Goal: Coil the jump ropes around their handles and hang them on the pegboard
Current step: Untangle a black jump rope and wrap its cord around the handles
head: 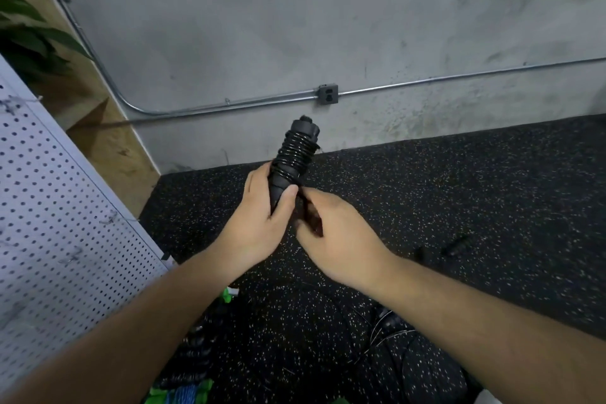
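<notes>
The left hand [262,211] grips the black cylindrical handles [304,128], wound with glossy rope [295,154] and tilted up toward the concrete wall [328,26] above the speckled floor [459,193], the right hand [337,239] pinching the rope.

Dim, cool light is falling evenly on the grey wall [295,26], leaving the speckled floor [459,190] dark with only soft shadows. The wide lens is bowing the conduit [262,100] and the pegboard [65,207] edge, and blur is softening the right hand [341,233] and the lower foreground.
</notes>
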Demonstrator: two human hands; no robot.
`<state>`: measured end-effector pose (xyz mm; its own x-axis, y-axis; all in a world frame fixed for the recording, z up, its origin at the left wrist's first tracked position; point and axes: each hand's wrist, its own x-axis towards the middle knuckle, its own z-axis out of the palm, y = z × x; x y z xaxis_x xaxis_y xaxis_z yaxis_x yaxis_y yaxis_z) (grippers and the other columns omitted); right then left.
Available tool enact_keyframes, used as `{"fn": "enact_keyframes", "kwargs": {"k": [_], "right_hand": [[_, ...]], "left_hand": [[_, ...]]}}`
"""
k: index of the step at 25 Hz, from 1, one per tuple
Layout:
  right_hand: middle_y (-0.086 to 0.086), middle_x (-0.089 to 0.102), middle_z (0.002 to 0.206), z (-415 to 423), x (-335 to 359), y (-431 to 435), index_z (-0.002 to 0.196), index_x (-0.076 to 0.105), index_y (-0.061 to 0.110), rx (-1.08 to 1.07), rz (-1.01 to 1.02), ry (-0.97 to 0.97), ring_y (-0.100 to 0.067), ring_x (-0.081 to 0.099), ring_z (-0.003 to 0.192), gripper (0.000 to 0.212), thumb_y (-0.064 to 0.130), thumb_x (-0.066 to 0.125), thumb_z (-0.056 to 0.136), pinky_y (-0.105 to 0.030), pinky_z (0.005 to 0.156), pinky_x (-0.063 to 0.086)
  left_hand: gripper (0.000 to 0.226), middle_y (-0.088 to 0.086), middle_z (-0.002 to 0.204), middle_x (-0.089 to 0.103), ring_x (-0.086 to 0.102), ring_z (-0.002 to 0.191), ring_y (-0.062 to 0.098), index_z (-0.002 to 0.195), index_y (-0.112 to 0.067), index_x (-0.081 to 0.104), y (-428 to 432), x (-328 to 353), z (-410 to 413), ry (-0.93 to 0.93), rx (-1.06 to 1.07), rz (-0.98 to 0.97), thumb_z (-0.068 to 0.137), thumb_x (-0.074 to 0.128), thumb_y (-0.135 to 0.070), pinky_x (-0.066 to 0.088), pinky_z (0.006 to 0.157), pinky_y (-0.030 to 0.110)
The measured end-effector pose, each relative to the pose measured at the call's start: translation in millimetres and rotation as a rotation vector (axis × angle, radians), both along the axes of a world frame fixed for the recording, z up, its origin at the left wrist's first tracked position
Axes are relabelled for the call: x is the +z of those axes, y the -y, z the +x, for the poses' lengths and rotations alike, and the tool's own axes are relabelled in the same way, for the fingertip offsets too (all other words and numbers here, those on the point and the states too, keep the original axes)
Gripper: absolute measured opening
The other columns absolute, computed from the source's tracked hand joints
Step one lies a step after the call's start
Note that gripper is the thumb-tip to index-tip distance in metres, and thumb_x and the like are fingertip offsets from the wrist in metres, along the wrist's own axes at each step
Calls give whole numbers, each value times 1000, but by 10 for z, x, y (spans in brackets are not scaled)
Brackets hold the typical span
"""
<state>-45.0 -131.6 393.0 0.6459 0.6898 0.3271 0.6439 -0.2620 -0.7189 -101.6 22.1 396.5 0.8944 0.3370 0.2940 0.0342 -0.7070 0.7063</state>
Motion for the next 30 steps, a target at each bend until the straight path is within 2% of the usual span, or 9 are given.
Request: {"fn": "enact_keyframes", "kwargs": {"k": [3,5,7,9,14,18,21,25,30], "right_hand": [[16,62,109,-76,65,36,130,45,29,-71,106,-81,0,60,99,55,31,73,83,-18,84,50],[15,62,99,-50,102,45,129,45,27,-45,194,-94,-3,61,92,58,31,78,82,-20,81,50],[13,61,92,-18,141,59,129,49,24,-15,220,10,-6,60,86,50,32,75,87,-24,78,50],[13,55,95,24,156,81,139,49,20,-41,175,174,-4,54,83,50,36,66,95,-25,78,49],[-6,43,119,118,170,74,154,32,6,-90,65,528,-13,52,94,61,32,50,102,-27,71,55],[-13,57,108,211,229,92,152,29,-4,-141,132,669,-21,59,91,66,9,61,96,-27,76,55],[-11,64,104,270,324,184,154,23,-2,-189,228,643,-22,61,89,65,16,54,99,-34,77,55],[-15,63,105,360,310,246,148,38,-8,-195,156,811,-28,61,91,54,13,48,99,-41,75,58],[-14,63,105,349,246,339,138,54,-5,-74,-37,862,-31,60,91,63,-10,71,78,-44,69,59]], "left_hand": [[46,-11,125,53,52,110,-13,149,-21,31,84,112,-33,52,27,-166,105,47,-24,42,94,7],[58,-16,133,52,49,113,-21,156,-28,16,88,151,-54,64,16,-263,106,45,-27,38,96,3],[67,-12,146,49,49,127,-9,156,-48,4,59,124,-78,73,-55,-373,106,47,-34,38,114,26],[64,-10,149,49,51,134,6,148,-61,13,57,72,-72,111,-147,-531,104,51,-34,40,115,50],[57,-16,142,56,55,132,12,146,-60,28,138,55,-48,120,-223,-725,104,53,-30,48,105,57],[54,-8,137,62,65,119,21,149,-52,32,197,129,-60,118,-222,-816,108,44,-19,50,101,61],[50,4,134,66,67,115,32,152,-40,36,190,185,-54,137,-241,-909,109,39,-14,49,103,60],[48,13,137,62,63,117,42,150,-35,41,151,180,-43,129,-257,-1006,108,39,-12,52,100,52],[45,12,140,60,59,128,34,151,-28,42,87,200,-40,145,-266,-1056,109,35,-12,49,103,53]]}}
